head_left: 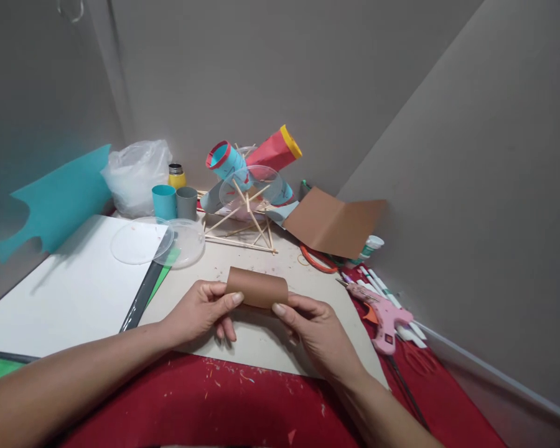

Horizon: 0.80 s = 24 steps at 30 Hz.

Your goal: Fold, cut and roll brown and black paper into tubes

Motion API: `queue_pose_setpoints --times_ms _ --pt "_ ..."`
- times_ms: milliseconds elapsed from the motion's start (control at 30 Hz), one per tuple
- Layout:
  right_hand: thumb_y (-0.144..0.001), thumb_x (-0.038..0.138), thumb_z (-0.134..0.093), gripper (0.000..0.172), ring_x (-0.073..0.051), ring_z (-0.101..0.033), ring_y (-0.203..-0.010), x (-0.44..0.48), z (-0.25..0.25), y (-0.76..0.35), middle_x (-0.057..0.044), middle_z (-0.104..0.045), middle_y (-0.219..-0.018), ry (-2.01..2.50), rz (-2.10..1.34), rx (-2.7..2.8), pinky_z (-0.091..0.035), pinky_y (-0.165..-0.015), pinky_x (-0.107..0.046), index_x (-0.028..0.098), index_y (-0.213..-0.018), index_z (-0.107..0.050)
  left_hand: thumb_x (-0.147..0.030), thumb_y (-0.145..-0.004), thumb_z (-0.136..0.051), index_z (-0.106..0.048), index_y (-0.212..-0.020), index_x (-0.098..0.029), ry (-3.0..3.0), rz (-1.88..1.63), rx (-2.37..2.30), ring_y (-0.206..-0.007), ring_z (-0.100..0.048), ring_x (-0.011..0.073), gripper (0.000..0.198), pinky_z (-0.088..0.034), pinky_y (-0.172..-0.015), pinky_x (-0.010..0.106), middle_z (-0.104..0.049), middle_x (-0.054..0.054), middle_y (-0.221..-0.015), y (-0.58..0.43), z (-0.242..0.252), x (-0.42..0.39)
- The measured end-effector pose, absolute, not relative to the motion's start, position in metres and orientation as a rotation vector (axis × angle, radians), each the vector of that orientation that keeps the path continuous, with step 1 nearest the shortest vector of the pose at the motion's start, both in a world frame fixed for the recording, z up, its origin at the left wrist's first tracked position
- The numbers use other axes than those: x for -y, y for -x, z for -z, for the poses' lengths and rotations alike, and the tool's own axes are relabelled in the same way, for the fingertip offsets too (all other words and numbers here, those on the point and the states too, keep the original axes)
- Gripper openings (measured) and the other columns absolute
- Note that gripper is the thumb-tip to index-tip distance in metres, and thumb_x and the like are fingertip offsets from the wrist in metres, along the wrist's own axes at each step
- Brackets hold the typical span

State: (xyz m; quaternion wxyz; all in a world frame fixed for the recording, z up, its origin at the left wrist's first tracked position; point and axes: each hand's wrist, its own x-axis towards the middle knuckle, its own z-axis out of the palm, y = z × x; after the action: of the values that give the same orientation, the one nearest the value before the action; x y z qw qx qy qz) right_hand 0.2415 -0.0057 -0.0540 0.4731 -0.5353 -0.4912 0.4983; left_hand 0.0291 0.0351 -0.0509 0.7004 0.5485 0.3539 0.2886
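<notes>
A piece of brown paper (257, 286), curved into a short roll, is held level above the pale board (280, 345). My left hand (210, 311) pinches its left end, thumb on the front and fingers behind. At the right end my right hand (315, 330) grips it the same way, with the thumb at the lower edge. The fingers behind the paper are partly hidden. Beyond the hands stands a model of thin wooden sticks (247, 214), with a clear plastic disc (251, 186) and blue and red paper tubes on top.
A pink glue gun (385, 314) lies at the right beside white markers and a folded brown sheet (333, 221). On the left are white paper (74, 286), clear lids (182, 242), a teal cup (163, 202), a grey cup (186, 203) and a plastic bag (137, 177). Red cloth (214, 404) covers the front.
</notes>
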Motion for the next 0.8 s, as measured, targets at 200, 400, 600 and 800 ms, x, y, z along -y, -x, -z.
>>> queue_pose_setpoints --times_ms 200,400,600,800 --pt "-0.07 0.045 -0.078 0.031 -0.007 -0.033 -0.046 0.007 0.052 -0.242 0.003 -0.052 -0.058 1.262 -1.17 1.21 -0.025 -0.042 -0.023 0.017 -0.066 -0.066 -0.051 -0.079 -0.068 -0.067 -0.097 -0.009 -1.116 -0.671 -0.748 -0.043 -0.063 0.0132 0.046 -0.046 -0.042 0.017 -0.067 0.005 -0.052 -0.031 0.052 -0.037" --pt "-0.084 0.058 -0.059 0.045 -0.008 -0.038 -0.042 0.007 0.048 -0.247 0.002 -0.051 -0.05 1.19 -1.152 1.082 -0.028 -0.043 -0.023 0.016 -0.077 -0.072 -0.05 -0.075 -0.073 -0.066 -0.097 -0.009 -0.966 -0.666 -0.756 -0.039 -0.059 0.0116 0.047 -0.042 -0.038 0.015 -0.065 0.004 -0.048 -0.03 0.051 -0.043" --pt "-0.087 0.055 -0.058 0.045 -0.011 -0.042 -0.05 0.009 0.042 -0.243 0.001 -0.051 -0.055 1.22 -1.006 1.275 -0.036 -0.051 -0.025 0.017 -0.067 -0.07 -0.049 -0.078 -0.071 -0.066 -0.096 -0.008 -1.01 -0.659 -0.755 -0.039 -0.059 0.0113 0.045 -0.043 -0.04 0.015 -0.066 0.006 -0.048 -0.03 0.053 -0.043" --pt "-0.079 0.039 -0.07 0.025 -0.016 -0.056 -0.068 0.01 0.041 -0.241 -0.002 -0.063 -0.069 1.212 -1.024 1.404 -0.044 -0.062 -0.026 0.017 -0.066 -0.069 -0.05 -0.083 -0.064 -0.067 -0.09 -0.01 -1.221 -0.681 -0.797 -0.043 -0.062 0.014 0.041 -0.047 -0.044 0.02 -0.068 0.007 -0.05 -0.032 0.053 -0.033"
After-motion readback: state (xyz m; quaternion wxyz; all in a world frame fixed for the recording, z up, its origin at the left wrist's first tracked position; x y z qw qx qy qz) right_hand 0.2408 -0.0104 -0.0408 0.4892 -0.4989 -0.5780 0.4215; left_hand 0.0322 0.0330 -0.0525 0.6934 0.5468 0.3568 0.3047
